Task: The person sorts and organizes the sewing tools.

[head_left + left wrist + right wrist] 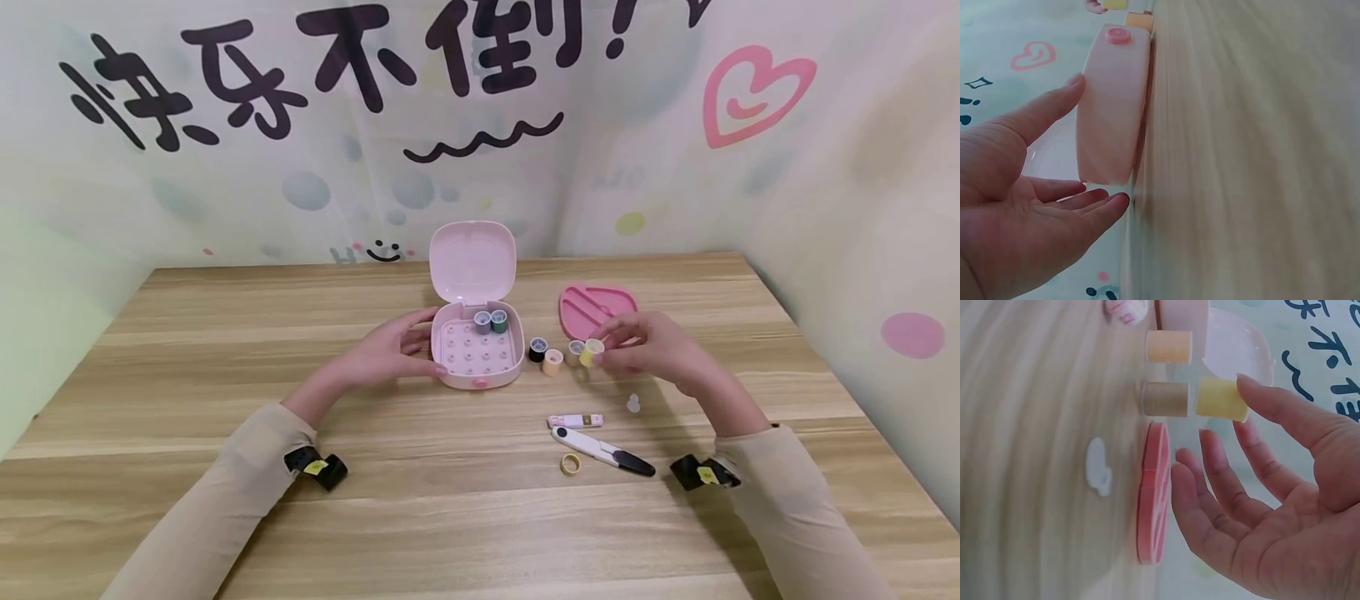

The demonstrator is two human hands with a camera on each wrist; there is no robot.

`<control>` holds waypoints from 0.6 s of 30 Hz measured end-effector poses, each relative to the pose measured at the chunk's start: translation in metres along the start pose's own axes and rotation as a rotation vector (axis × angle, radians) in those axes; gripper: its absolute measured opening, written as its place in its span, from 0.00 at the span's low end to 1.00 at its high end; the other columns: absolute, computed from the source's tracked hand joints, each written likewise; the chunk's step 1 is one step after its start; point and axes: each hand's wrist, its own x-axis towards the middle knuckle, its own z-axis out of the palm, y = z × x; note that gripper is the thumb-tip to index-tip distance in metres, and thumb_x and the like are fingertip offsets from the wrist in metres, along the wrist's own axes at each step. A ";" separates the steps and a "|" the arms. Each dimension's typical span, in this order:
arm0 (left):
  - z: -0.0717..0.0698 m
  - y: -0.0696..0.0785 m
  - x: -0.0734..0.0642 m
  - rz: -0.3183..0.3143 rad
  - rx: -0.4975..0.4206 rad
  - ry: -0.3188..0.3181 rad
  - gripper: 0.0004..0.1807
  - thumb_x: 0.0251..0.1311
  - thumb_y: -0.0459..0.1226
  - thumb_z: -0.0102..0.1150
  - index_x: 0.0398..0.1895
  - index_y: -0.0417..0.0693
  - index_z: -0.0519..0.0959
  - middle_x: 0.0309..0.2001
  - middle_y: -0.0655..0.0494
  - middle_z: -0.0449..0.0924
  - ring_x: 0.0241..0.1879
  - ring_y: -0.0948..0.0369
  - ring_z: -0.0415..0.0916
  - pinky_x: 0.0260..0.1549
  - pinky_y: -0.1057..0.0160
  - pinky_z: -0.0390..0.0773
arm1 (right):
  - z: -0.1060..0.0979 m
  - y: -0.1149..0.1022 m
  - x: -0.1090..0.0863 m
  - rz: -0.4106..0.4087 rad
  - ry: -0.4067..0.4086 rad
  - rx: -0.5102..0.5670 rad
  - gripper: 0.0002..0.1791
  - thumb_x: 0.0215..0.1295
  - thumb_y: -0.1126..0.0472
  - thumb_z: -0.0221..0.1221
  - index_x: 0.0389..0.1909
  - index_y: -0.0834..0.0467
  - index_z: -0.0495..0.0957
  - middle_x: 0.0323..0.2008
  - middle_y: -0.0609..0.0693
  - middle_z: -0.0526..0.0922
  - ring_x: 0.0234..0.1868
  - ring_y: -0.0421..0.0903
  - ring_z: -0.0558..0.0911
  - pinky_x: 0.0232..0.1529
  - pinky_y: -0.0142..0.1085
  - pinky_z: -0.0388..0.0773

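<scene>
An open pink sewing box (459, 381) stands on the table, its lid (472, 262) raised at the back. Inside, a grey thread spool (482, 324) and a green one (498, 323) sit at the back among rows of small pegs. My left hand (382, 350) is at the box's left side, thumb at the front rim and fingers extended beside the wall. Between thumb and forefinger, my right hand (656, 348) pinches a yellow thread spool (1219, 400), held above the tabletop. Close by it stand a tan spool (1166, 400), a peach spool (552, 362) and a black spool (537, 350).
Behind my right hand lies a pink tray (579, 312) with grooves. Nearer me are a small white piece (633, 403), a white and pink slim case (575, 421), white-and-black thread snips (600, 450) and a gold ring (570, 464). A printed cloth hangs behind the table.
</scene>
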 end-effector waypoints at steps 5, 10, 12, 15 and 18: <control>-0.001 0.003 0.000 0.065 0.167 0.013 0.49 0.63 0.31 0.73 0.82 0.33 0.55 0.81 0.35 0.58 0.77 0.37 0.61 0.77 0.41 0.64 | 0.002 -0.010 0.000 -0.017 0.032 -0.022 0.20 0.66 0.64 0.69 0.55 0.69 0.81 0.46 0.58 0.84 0.42 0.47 0.81 0.41 0.35 0.86; 0.000 0.006 0.000 0.100 0.346 0.060 0.52 0.59 0.38 0.78 0.82 0.35 0.58 0.78 0.36 0.64 0.75 0.37 0.65 0.76 0.38 0.66 | 0.005 -0.022 0.002 -0.048 0.077 -0.038 0.19 0.67 0.63 0.69 0.54 0.69 0.82 0.46 0.59 0.85 0.43 0.47 0.82 0.42 0.32 0.84; 0.000 0.007 0.000 0.102 0.378 0.073 0.52 0.58 0.40 0.79 0.81 0.36 0.60 0.77 0.36 0.66 0.73 0.37 0.66 0.76 0.38 0.66 | 0.006 -0.028 0.002 -0.055 0.092 -0.040 0.19 0.67 0.62 0.70 0.54 0.69 0.81 0.46 0.60 0.86 0.44 0.48 0.83 0.42 0.31 0.83; 0.000 0.008 0.000 0.098 0.386 0.090 0.51 0.56 0.41 0.80 0.80 0.37 0.62 0.76 0.36 0.66 0.73 0.37 0.67 0.75 0.39 0.68 | 0.009 -0.035 0.003 -0.054 0.114 -0.046 0.20 0.67 0.61 0.70 0.54 0.69 0.81 0.47 0.60 0.86 0.46 0.51 0.85 0.42 0.30 0.83; -0.001 0.009 -0.001 0.080 0.387 0.111 0.51 0.55 0.42 0.81 0.79 0.38 0.64 0.76 0.38 0.67 0.73 0.38 0.68 0.75 0.41 0.69 | 0.011 -0.043 0.006 -0.057 0.133 -0.041 0.21 0.67 0.61 0.71 0.55 0.68 0.80 0.50 0.62 0.85 0.48 0.54 0.85 0.41 0.30 0.85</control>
